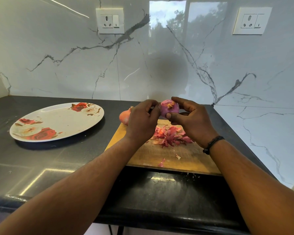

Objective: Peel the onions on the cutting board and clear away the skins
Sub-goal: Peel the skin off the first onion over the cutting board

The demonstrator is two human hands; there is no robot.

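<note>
1. Nearest to the person, the dark counter (46, 167) carried the wooden cutting board (185, 160), with its front edge close to the counter's front edge. A few small scraps of skin lay on the near part of the board.
2. A little farther, the pile of red skins (170, 135) lay on the middle of the board, directly under the hands. I think they were left there so they could be gathered together later.
3. Above the pile, the right hand (192, 121) held the purple onion (169, 108) in the air, with the thumb below and the fingers curled over the top, probably to keep it steady for peeling.
4. The left hand (142, 117) had its fingers curled and its fingertips at the left side of this onion, apparently pinching a bit of skin; the skin itself was too small to see clearly.
5. Behind the left hand, an unpeeled onion (125, 116) waited at the far left corner of the board.
6. To the left stood a flowered plate (58, 122), well apart from the board.
7. Farthest was the marble wall (75, 65) with two sockets.
</note>
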